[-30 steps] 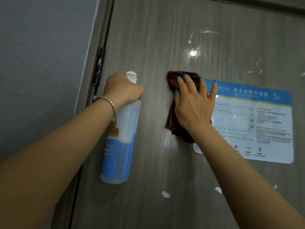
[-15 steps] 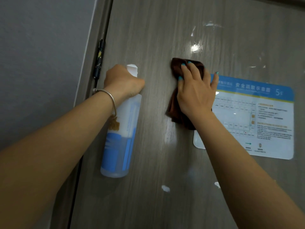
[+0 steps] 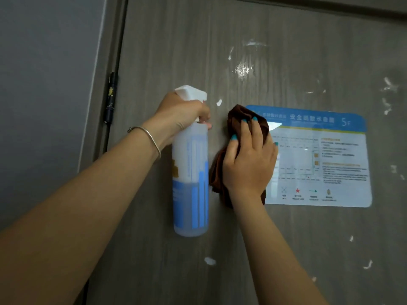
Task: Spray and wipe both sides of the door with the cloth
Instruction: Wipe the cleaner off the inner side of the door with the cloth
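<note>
Item: grey wood-grain door [image 3: 176,51], hinged at its left edge, one face in view.

Change: against the earlier views, the folded dark brown cloth [image 3: 236,119] has shifted right and now overlaps the left edge of the blue-and-white laminated floor-plan notice [image 3: 319,155] stuck to the door. The translucent plastic spray bottle with white trigger head and blue label [image 3: 190,172] has closed in beside the cloth, nozzle raised and turned toward the door. Judgement: wiping of this face is under way and a fresh spray looks likely; white smears and wet glints remain above and to the right, so this face is unfinished, and the other face is not shown.

Left hand [image 3: 180,113]: clenched round the bottle's neck, a finger apparently on the trigger, though the grip hides it. A thin silver bangle [image 3: 145,137] sits on the wrist.

Right hand [image 3: 248,159]: spread with fingers slightly bent, pressing the cloth flat against the door, fingertips on its upper fold.

Location: cloth at mid-height, just right of the bottle, partly on the notice.
</note>
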Action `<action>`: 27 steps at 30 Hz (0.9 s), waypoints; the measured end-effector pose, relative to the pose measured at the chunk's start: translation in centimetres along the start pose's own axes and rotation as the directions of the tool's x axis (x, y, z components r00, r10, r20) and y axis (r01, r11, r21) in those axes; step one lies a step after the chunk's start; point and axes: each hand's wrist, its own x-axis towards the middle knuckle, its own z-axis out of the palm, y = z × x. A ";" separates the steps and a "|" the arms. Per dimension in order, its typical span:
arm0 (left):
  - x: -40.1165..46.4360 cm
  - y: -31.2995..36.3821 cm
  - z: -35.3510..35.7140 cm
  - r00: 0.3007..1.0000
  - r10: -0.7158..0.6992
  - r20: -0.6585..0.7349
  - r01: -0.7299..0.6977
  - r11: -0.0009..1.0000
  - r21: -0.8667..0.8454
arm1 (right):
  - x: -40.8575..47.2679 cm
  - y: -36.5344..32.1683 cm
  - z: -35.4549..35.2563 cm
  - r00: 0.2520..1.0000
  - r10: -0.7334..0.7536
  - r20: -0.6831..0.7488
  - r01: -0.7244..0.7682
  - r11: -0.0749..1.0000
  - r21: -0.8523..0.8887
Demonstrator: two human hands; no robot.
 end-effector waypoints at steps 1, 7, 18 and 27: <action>0.2 0.3 0.0 1.000 -0.007 -0.001 0.007 1.000 -0.018 | 0.0 0.0 0.0 1.000 0.006 0.000 -0.006 1.000 -0.002; 0.5 -0.1 0.5 0.998 0.051 0.045 -0.059 0.977 0.206 | -0.1 0.1 0.2 1.000 -0.002 -0.020 0.002 1.000 -0.016; 0.4 -0.1 0.7 0.999 0.043 -0.003 -0.042 0.978 0.202 | -0.2 0.0 0.2 1.000 -0.005 -0.006 0.004 0.999 -0.046; -0.1 0.1 1.0 0.996 0.037 0.076 -0.052 0.976 0.213 | -0.1 0.0 0.1 1.000 -0.010 -0.001 0.010 1.000 -0.027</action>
